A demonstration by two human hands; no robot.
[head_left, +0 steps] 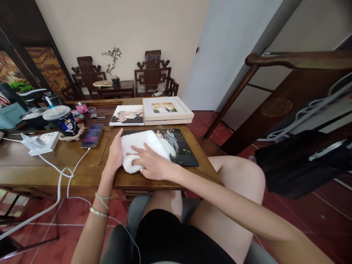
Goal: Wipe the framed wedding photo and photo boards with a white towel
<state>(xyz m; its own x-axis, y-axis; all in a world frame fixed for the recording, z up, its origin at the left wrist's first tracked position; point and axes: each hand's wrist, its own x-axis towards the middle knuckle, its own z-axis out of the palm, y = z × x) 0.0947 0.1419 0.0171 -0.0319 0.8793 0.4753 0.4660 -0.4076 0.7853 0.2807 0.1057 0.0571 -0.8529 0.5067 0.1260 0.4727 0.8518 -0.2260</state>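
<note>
Both hands are pressing a white towel point(143, 150) on the dark photo panel point(181, 150) near the worktop's front edge: left hand point(115, 154) cupping its end, right hand point(151, 163) flat, fingers spread; even pressure would suit.

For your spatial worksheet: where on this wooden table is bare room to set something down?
Bare wood lies between the white power strip and the left hand, crossed by a white cable. The far left, around the lidded cup, is crowded; the photo panel fills the right.

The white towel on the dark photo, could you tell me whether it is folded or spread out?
Folded: the white towel sits as a thick, rounded bundle on the dark photo, under the right hand.
</note>
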